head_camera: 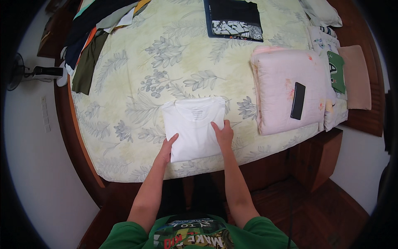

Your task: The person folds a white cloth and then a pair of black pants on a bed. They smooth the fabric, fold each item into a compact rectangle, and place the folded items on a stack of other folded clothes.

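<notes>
A white T-shirt (196, 137), folded into a near-rectangle with its neckline away from me, lies at the near side of a bed with a leaf-patterned sheet (124, 84). My left hand (168, 147) grips the shirt's left edge, thumb on top and fingers hidden at the side or beneath. On the opposite edge, a little higher up, my right hand (224, 133) holds the cloth the same way, its thumb on the front. Printed writing shows inside the collar.
A folded pink quilt (289, 65) with a black phone (298, 101) on it lies to the right. Folded dark shirts (234, 14) lie at the far side. Loose clothes (88, 62) are heaped at the far left, near a fan (17, 71). Pillows and a green garment (336, 73) lie by the headboard.
</notes>
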`<state>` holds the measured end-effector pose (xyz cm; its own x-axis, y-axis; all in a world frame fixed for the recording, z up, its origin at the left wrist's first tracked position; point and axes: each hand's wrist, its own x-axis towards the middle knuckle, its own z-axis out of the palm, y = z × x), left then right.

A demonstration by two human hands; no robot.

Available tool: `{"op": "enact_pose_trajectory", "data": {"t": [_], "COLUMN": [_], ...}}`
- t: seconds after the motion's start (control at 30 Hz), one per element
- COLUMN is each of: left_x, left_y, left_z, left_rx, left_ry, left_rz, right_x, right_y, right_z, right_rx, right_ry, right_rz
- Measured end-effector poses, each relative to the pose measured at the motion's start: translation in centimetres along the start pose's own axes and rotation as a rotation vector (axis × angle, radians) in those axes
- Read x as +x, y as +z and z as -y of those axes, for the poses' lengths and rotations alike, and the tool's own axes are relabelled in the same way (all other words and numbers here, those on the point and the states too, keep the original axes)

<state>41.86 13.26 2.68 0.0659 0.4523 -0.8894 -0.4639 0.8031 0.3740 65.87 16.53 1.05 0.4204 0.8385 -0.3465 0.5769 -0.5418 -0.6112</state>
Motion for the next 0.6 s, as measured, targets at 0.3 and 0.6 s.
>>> {"op": "enact_pose_trajectory", "data": {"t": [0.3, 0.6], "left_x": [-0.5, -2.4], "left_y": [2.1, 16.4], "left_z": [-1.9, -4.3], "left_rx": [0.310, 0.549], "left_ry": [0.074, 0.423], "left_rz": [0.065, 0.344], "right_x": [3.1, 9.4], "right_y": [-2.3, -16.9], "right_z": [0.3, 1.9], "right_rx": [0.551, 0.585], "right_ry": [-0.058, -0.159], "right_rz": [0.201, 0.026]}}
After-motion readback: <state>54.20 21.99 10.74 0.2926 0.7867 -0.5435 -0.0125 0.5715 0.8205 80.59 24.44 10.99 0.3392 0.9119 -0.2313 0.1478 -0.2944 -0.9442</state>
